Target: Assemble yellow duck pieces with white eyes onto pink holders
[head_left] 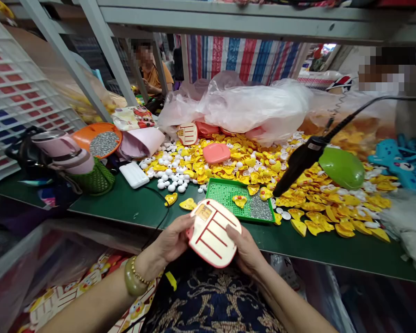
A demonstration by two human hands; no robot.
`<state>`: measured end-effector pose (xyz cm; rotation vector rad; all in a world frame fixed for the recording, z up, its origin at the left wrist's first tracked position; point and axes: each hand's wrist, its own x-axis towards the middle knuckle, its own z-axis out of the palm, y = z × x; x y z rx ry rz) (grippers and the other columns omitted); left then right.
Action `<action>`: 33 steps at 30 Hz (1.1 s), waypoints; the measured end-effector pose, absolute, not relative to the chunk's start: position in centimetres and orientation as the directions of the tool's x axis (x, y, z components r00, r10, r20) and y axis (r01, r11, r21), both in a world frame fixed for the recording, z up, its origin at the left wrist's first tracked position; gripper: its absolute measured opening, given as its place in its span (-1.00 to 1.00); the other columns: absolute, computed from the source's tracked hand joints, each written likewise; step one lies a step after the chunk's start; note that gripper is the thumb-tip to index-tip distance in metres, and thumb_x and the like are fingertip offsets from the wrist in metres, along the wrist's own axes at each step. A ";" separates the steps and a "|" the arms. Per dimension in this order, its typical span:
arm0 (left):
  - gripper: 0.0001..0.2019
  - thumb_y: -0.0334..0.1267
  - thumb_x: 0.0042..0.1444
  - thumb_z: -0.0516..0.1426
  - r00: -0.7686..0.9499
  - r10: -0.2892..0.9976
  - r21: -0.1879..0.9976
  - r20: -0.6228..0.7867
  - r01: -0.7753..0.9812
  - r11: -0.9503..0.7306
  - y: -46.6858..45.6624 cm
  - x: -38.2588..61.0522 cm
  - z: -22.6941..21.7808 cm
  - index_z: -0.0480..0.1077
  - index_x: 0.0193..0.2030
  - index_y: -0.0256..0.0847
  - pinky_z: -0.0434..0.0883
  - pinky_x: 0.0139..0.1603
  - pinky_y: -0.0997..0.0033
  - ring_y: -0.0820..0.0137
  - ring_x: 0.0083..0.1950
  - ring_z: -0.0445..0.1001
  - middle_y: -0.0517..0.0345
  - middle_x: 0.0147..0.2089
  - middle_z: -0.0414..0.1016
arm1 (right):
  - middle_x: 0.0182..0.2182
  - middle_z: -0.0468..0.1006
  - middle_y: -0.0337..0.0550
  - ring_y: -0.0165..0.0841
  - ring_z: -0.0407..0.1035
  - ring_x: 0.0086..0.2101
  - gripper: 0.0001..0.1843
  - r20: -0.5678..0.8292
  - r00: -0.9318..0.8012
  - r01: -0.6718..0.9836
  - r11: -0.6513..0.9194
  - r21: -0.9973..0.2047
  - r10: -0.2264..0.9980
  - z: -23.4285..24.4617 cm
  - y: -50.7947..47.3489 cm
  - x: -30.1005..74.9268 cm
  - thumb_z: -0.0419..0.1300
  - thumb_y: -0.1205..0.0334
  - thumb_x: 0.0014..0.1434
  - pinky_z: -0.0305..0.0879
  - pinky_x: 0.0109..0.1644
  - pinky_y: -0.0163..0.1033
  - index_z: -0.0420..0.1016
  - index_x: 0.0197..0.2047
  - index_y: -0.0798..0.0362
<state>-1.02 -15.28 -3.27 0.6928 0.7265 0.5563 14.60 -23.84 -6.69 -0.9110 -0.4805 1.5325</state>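
Both hands grip a cream plastic panel (215,233), curved and edged in red, with red lines printed across it and a small yellow label near the top. The left hand (175,239) pinches its left edge, and the right hand (246,248) holds its lower right edge, thumb on the face. The panel is tilted up just in front of the edge of the green bench (125,210) (a bangle and a thin gold bracelet sit on the left wrist).

Just beyond it lies a green pegboard tray (225,194) with a pile of grey metal studs (260,208) on one end. Loose yellow plastic pieces (315,201) and white domes (169,178) are heaped behind, around a pink oval piece (217,153). A black corded tool (298,162) rests over the heap beside a green oval piece (341,168). Farther back, an orange dish of studs (97,141) sits at the left, and a co-worker in an orange shirt (154,78) sits across the bench.
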 end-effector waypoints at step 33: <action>-0.47 0.10 0.02 0.21 0.706 0.632 0.837 -0.319 -0.104 0.538 -18.4 2.5 -2.7 0.47 -0.09 -0.39 0.49 -0.16 0.26 0.20 -0.20 0.57 -0.21 -0.16 0.57 | -0.36 0.52 -0.08 -0.31 0.36 -0.39 -0.52 -0.035 0.393 0.048 -0.058 -0.997 0.919 -7.3 -22.7 18.9 0.13 -0.13 0.06 0.29 -0.33 -0.23 0.42 -0.16 0.12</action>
